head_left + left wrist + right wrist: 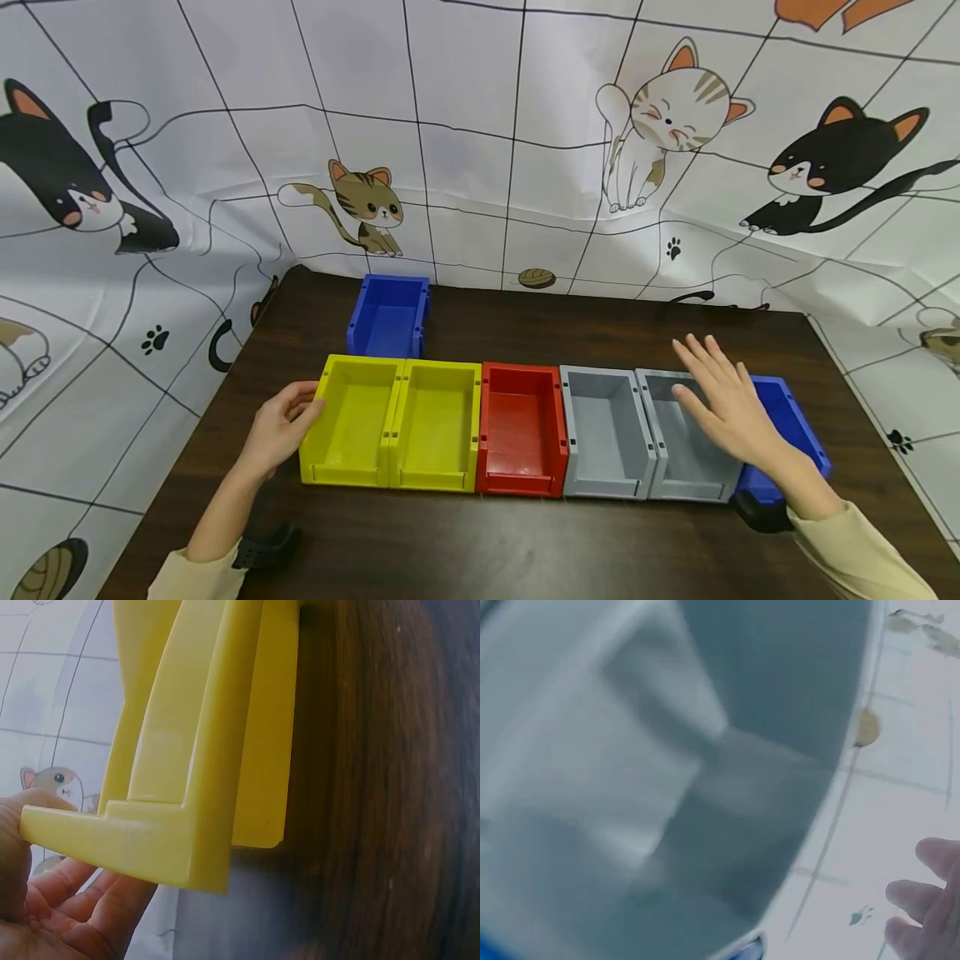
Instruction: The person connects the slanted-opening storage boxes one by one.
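In the head view, my left hand [279, 423] grips the left side wall of the leftmost yellow bin [351, 425]. The left wrist view shows the fingers [112, 907] curled at the edge of that yellow bin [180, 735], above dark wood. My right hand [723, 404] is spread over the right-hand grey bin [686, 475], fingers straight and holding nothing. That grey bin [742, 787] fills much of the blurred right wrist view, with the fingertips [915, 900] off to its right. A blue bin [795, 429] beside it is partly hidden by the right hand and wrist.
Between the hands, a second yellow bin [435, 425], a red bin [522, 429] and another grey bin [606, 429] stand side by side. Another blue bin [388, 315] sits behind the yellow ones. A cat-print sheet [465, 167] rises behind the dark wooden table [487, 542].
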A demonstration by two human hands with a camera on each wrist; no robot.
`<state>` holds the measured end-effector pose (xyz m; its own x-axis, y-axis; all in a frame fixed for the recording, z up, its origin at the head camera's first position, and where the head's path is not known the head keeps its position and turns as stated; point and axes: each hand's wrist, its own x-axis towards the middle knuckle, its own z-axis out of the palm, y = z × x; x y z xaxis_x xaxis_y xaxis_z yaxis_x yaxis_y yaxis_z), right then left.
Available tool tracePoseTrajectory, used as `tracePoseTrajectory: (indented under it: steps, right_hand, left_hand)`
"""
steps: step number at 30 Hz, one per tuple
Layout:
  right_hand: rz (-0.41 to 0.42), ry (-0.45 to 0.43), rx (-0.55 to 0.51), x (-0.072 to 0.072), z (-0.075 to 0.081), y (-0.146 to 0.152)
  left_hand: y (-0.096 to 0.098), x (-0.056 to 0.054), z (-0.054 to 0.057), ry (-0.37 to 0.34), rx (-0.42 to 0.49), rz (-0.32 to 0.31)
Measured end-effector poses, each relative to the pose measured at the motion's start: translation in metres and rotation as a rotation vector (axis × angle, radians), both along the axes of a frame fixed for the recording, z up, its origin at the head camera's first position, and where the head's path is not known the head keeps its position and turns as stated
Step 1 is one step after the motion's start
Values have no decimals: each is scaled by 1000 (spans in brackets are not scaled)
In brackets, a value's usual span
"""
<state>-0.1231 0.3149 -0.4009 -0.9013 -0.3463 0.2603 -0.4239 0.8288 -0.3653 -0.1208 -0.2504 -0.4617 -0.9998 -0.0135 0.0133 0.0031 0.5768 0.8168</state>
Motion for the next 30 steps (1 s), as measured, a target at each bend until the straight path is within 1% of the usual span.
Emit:
tracePoseTrajectory:
  steps: [2,6,11,15,18,26,30]
  right_hand:
    - [25,8,-29,-10,8,-10]
    - [58,-13,-109,-28,18,-32]
    - [57,-50,-206,-46,24,-64]
    - [77,-93,-292,-58,27,-91]
    - [84,-173,-370,-68,28,-111]
    - [10,-407,-481,-94,27,-162]
    - [4,-508,-572,-106,26,-188]
  left_hand:
    - [-4,1,1,9,3,4]
    - [-12,3,1,22,-1,15]
    - [-21,3,1,8,5,20]
    - [-25,3,0,-9,3,23]
    - [-26,3,0,-11,-4,22]
    - [-31,3,-1,20,4,14]
    - [-35,3,0,16,10,15]
